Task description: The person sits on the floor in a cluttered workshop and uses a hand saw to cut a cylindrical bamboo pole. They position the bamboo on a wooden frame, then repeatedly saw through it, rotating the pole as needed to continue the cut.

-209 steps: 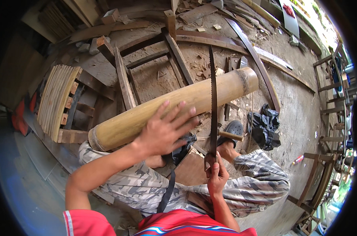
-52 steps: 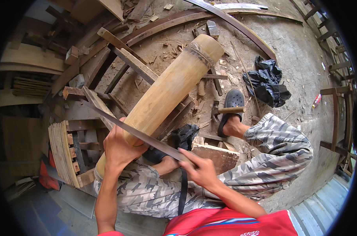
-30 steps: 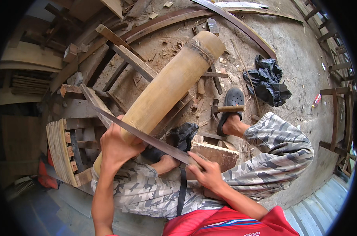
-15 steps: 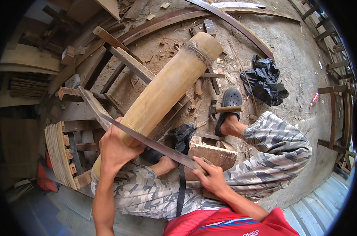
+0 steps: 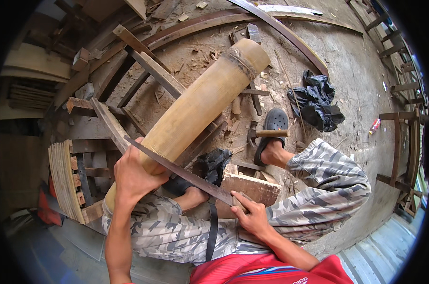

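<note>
A thick bamboo pole [image 5: 200,102] slants from my lap up to the far right, resting over wooden bars. My left hand [image 5: 135,175] is closed round its near part, thumb side against the pole. In my right hand [image 5: 253,217] is the wooden handle of a hand saw [image 5: 188,176], fingers wrapped round it. The long dark toothed blade lies across the bamboo just beyond my left hand, and its tip reaches past the pole's left side. Whether the teeth have entered the bamboo cannot be made out.
A wooden frame [image 5: 160,75] stands under the pole. A hammer [image 5: 273,133] lies against my clog [image 5: 272,120]. A wooden block [image 5: 252,187] sits between my legs. Crumpled black plastic [image 5: 316,102] lies at the right, long curved boards [image 5: 205,26] at the back.
The saw has been drawn slightly toward the lower right, its tip now nearer the pole. My left hand keeps its grip on the bamboo. The whole view has shifted a little.
</note>
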### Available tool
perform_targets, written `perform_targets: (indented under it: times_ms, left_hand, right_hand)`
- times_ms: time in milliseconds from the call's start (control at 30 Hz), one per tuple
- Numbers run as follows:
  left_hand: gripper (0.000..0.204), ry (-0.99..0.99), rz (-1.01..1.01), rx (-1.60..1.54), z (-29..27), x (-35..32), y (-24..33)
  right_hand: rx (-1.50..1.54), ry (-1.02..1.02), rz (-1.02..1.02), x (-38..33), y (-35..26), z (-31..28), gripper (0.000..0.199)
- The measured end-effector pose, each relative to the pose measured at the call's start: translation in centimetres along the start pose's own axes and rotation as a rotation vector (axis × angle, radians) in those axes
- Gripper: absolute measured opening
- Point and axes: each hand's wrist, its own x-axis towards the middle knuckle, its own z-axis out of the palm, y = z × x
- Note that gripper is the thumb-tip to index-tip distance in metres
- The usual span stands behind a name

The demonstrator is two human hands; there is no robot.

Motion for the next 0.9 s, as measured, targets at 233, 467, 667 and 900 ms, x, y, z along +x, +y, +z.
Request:
perform_targets:
  times_ms: [233,467,667,900]
  left_hand:
    - [0.080,0.058,0.113,-0.007,1.0,-0.1,-1.2]
    - [0.077,-0.006,0.001,0.001,0.1,-0.2,-0.2]
    - [0.077,0.024,0.082,-0.026,0.5,-0.1,-0.6]
    - [0.081,-0.020,0.030,-0.011,-0.2,0.0,-0.7]
  right_hand:
    - [0.197,-0.051,0.009,8.1,-8.1,3.0,0.048]
    - [0.012,0.001,0.014,0.3,-0.5,0.3,0.049]
    - [0.149,0.003,-0.040,7.7,-8.5,2.9,0.047]
    - [0.098,-0.048,0.072,0.8,-1.4,0.8,0.048]
